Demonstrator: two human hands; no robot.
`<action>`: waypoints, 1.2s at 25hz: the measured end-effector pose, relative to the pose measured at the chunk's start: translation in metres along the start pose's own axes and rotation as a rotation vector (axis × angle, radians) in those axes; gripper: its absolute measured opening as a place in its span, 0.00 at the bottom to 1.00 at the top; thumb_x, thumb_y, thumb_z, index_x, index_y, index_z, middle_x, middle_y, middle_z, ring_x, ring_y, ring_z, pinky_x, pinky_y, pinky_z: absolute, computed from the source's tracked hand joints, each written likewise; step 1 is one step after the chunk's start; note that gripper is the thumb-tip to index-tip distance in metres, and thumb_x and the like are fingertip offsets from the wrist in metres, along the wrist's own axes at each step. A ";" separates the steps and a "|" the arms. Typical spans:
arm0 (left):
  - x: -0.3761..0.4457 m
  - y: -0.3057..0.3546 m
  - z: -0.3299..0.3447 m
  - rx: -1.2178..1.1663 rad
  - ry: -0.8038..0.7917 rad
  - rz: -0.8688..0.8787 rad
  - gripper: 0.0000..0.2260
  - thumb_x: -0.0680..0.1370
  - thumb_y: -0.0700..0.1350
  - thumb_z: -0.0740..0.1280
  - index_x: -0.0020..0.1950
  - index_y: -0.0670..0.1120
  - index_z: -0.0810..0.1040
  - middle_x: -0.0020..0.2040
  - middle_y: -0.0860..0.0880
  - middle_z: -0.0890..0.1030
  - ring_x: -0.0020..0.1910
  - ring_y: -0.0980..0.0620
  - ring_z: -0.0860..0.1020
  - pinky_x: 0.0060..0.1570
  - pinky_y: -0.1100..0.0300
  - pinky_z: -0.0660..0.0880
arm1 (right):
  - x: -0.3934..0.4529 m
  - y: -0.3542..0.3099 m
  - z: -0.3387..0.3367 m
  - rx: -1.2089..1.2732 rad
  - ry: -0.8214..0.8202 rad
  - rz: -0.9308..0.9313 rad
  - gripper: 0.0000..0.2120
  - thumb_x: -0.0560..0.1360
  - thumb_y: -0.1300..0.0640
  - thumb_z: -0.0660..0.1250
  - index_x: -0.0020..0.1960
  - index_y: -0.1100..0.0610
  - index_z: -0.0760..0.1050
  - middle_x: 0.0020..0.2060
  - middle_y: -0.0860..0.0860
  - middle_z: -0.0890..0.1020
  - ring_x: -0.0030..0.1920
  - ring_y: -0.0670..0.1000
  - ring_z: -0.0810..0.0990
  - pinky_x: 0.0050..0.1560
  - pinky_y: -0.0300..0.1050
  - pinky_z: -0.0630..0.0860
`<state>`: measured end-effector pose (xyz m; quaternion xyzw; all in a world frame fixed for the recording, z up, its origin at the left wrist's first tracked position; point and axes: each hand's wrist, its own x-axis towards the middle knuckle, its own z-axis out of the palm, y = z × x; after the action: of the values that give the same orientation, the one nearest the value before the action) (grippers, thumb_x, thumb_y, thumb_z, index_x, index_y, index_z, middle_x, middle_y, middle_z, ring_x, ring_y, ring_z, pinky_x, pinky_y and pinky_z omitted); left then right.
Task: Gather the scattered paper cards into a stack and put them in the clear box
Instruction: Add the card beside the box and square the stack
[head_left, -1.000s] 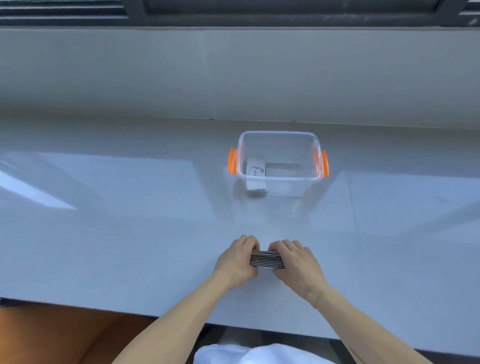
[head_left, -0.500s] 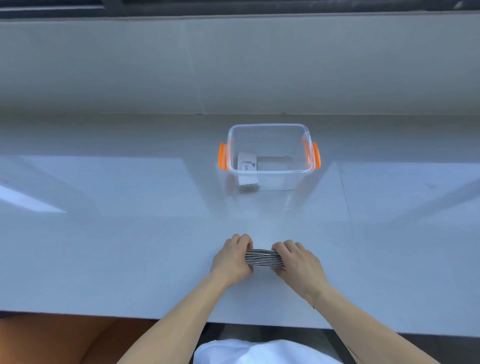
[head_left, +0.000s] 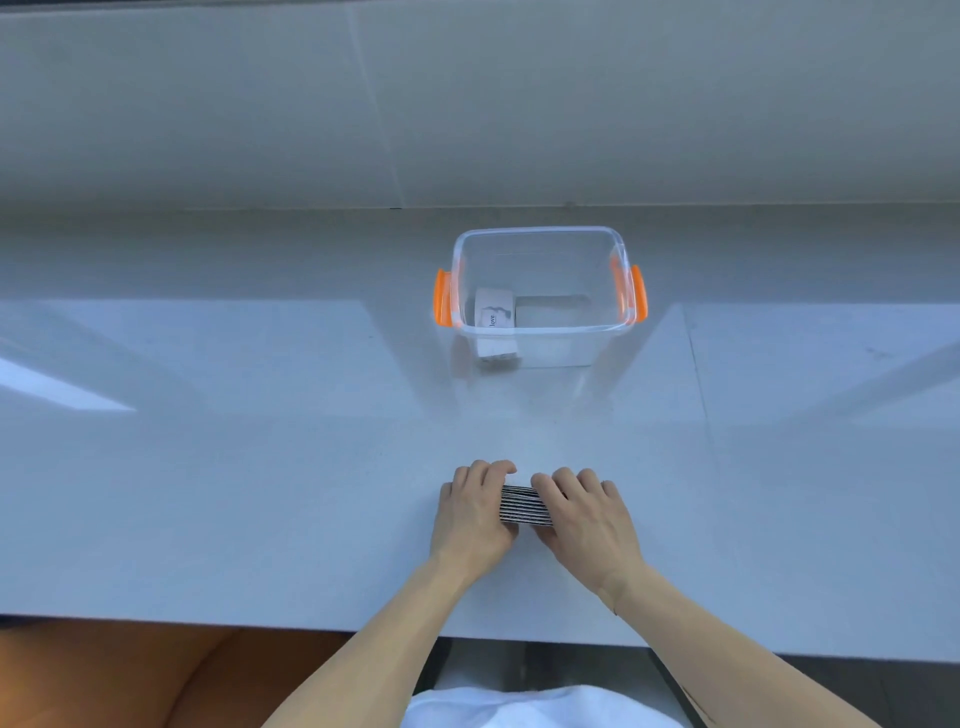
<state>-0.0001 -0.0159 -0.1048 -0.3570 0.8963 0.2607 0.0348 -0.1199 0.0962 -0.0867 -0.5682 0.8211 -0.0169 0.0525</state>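
A stack of paper cards (head_left: 524, 506) stands on its edge on the white counter, its black-and-white striped side facing me. My left hand (head_left: 475, 512) grips its left end and my right hand (head_left: 589, 519) grips its right end, fingers curled over the top. The clear box (head_left: 540, 236) with orange handles sits farther back, in line with my hands. Inside it lies a white card (head_left: 493, 312) with small print, and beside that a flat grey piece.
The white counter (head_left: 260, 467) runs the full width, with its front edge close to my body. A pale wall (head_left: 467, 104) rises behind the box. An orange-brown surface (head_left: 104, 675) shows below the counter at the lower left.
Both hands keep hold of the card stack in the same place on the counter. The view has tilted down a little, so the box appears lower.
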 end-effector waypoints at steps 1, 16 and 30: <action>-0.002 0.001 -0.001 -0.045 -0.007 -0.004 0.30 0.69 0.48 0.68 0.70 0.55 0.64 0.64 0.54 0.72 0.64 0.50 0.69 0.61 0.57 0.65 | 0.000 0.000 0.000 0.018 0.002 0.006 0.17 0.62 0.52 0.78 0.47 0.53 0.77 0.36 0.49 0.77 0.34 0.56 0.75 0.30 0.48 0.72; -0.046 -0.004 0.006 0.235 0.142 0.302 0.40 0.73 0.52 0.63 0.79 0.41 0.50 0.80 0.42 0.53 0.79 0.45 0.51 0.75 0.49 0.50 | 0.006 0.001 0.004 0.168 -0.006 0.057 0.18 0.69 0.40 0.71 0.53 0.50 0.74 0.45 0.46 0.79 0.45 0.55 0.76 0.41 0.48 0.75; -0.035 -0.020 -0.016 -1.179 0.383 -0.400 0.29 0.76 0.51 0.53 0.78 0.54 0.51 0.78 0.61 0.53 0.76 0.65 0.52 0.77 0.56 0.49 | 0.003 0.000 0.002 0.133 -0.024 0.049 0.17 0.71 0.39 0.69 0.52 0.50 0.75 0.42 0.46 0.78 0.42 0.54 0.76 0.25 0.44 0.69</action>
<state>0.0414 -0.0140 -0.0907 -0.5165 0.5095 0.6290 -0.2792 -0.1207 0.0933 -0.0884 -0.5433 0.8311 -0.0631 0.1002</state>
